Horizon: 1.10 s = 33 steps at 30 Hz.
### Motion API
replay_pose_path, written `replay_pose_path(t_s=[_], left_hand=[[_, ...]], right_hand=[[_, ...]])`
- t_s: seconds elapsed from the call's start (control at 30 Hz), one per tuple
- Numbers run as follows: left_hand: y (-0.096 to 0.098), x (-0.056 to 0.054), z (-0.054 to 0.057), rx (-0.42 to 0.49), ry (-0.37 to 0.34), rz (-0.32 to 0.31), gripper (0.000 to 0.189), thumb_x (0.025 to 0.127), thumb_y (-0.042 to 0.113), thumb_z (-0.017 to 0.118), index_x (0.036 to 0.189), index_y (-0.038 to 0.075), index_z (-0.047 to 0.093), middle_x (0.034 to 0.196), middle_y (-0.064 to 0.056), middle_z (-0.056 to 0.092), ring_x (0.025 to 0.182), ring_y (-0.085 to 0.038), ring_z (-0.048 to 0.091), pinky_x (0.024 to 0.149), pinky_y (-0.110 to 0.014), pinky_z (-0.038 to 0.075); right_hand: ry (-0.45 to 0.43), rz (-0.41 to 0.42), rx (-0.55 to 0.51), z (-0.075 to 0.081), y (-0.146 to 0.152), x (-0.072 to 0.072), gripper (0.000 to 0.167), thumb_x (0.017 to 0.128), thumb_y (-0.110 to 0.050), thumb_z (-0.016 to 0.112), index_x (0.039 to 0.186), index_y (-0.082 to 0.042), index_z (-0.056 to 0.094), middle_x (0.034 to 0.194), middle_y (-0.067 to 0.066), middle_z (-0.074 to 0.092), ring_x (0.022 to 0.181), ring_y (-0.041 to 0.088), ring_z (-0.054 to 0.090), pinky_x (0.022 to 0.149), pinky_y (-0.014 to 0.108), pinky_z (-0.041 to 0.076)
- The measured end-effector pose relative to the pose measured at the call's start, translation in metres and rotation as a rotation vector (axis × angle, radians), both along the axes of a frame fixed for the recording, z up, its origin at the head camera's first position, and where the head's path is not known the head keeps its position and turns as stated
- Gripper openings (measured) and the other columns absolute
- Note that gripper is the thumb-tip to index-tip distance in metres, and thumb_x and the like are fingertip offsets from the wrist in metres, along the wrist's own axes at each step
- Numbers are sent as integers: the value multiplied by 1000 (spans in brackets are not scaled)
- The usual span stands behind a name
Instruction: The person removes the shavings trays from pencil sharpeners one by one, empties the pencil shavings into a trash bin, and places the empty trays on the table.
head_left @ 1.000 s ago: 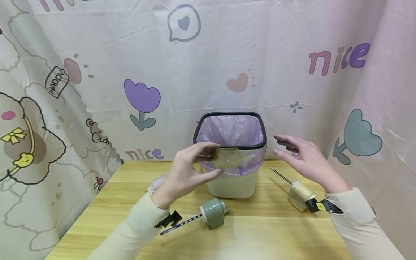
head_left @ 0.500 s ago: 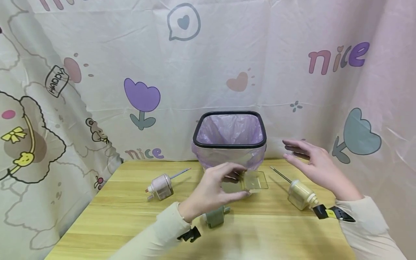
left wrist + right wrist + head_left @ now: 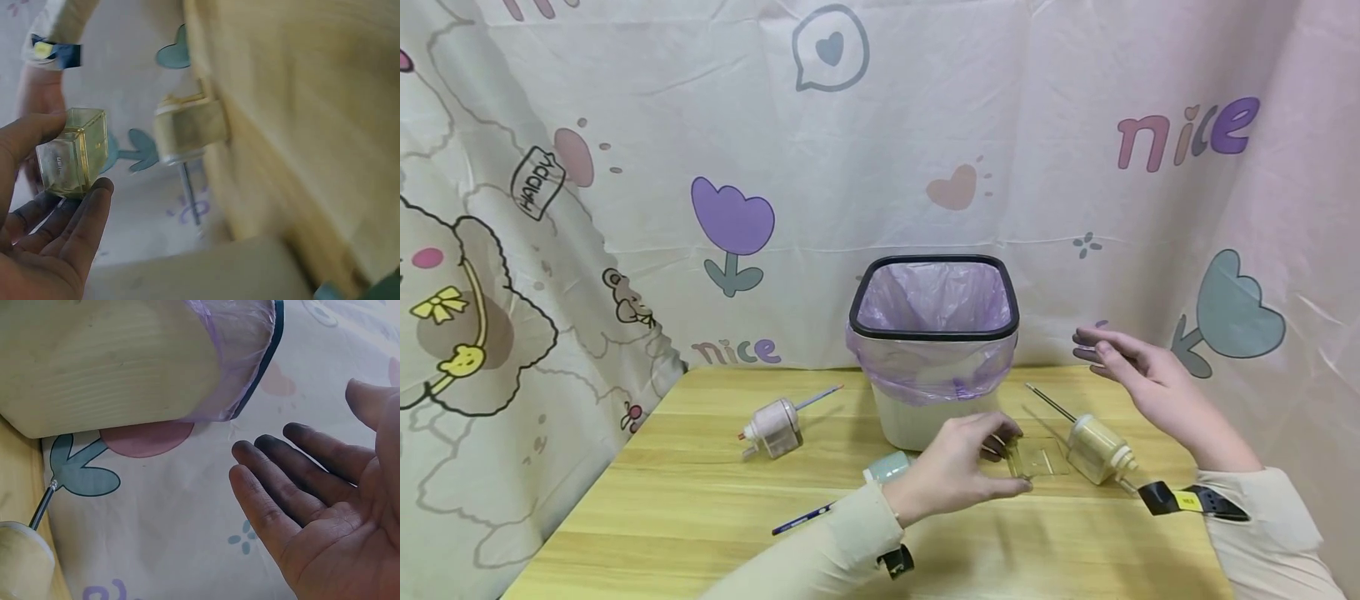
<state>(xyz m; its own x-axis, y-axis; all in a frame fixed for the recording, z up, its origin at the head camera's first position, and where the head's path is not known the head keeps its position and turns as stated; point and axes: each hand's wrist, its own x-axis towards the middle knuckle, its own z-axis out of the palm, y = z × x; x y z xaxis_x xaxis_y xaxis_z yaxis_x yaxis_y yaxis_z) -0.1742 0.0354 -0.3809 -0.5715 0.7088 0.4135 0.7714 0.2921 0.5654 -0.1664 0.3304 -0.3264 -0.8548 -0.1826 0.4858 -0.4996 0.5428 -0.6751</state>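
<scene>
My left hand [image 3: 958,467] pinches a small clear yellow plastic box [image 3: 78,153] between thumb and fingers, just left of the yellow pencil sharpener [image 3: 1099,450]. A dark pencil [image 3: 1049,403] sticks out of that sharpener. My right hand [image 3: 1150,383] hovers above and behind it, fingers extended and holding nothing; its palm and fingers [image 3: 269,500] show in the right wrist view. Partly hidden by my left hand and sleeve is a green pencil sharpener [image 3: 889,466], with a dark blue pencil [image 3: 802,518] beside it.
A bin [image 3: 934,335] with a black rim and purple liner stands at the table's back. To its left lies a pink pencil sharpener [image 3: 777,428] holding a pencil [image 3: 820,396]. Behind the wooden table [image 3: 647,492] hangs a printed curtain [image 3: 850,183].
My left hand has carried the clear box from in front of the bin down and right, close to the yellow sharpener. My right hand has drifted right and slightly down.
</scene>
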Motion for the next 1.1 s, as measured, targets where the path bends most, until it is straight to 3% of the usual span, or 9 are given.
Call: replay_pose_path(t_s=[0.1, 0.37, 0.53, 0.8, 1.1], left_hand=[[11, -1, -12, -28, -25, 7, 49, 85, 24, 93, 123, 8, 67, 114, -2, 77, 98, 4, 68, 88, -4, 54], [30, -9, -35, -71, -96, 44, 46, 85, 24, 93, 121, 9, 67, 110, 0, 77, 89, 7, 68, 82, -2, 54], [38, -14, -46, -109, -96, 80, 47, 84, 28, 94, 118, 11, 68, 107, 3, 77, 85, 9, 65, 79, -2, 53], [49, -17, -58, -150, -92, 135, 48, 82, 32, 95, 116, 13, 68, 106, 7, 76, 82, 9, 61, 76, -2, 50], [59, -16, -63, -201, -64, 177, 48, 81, 37, 95, 114, 16, 68, 104, 9, 75, 89, 4, 65, 79, -5, 52]], right_hand=[[9, 24, -31, -3, 2, -1, 40, 116, -12, 43, 150, 6, 55, 132, -35, 63, 117, -15, 65, 95, 5, 54], [7, 37, -22, -7, 4, 0, 41, 116, -12, 44, 152, 5, 54, 136, -34, 61, 118, -13, 65, 95, 7, 55], [-1, 30, -13, -9, 6, 1, 41, 116, -13, 44, 152, 6, 52, 137, -32, 61, 117, -13, 65, 95, 7, 55], [-1, 48, -39, -13, 6, -2, 41, 115, -9, 46, 151, 9, 52, 134, -31, 62, 117, -12, 66, 95, 8, 57], [19, 63, -33, -16, 7, -1, 40, 114, -6, 47, 152, 5, 54, 137, -31, 62, 119, -12, 66, 96, 8, 56]])
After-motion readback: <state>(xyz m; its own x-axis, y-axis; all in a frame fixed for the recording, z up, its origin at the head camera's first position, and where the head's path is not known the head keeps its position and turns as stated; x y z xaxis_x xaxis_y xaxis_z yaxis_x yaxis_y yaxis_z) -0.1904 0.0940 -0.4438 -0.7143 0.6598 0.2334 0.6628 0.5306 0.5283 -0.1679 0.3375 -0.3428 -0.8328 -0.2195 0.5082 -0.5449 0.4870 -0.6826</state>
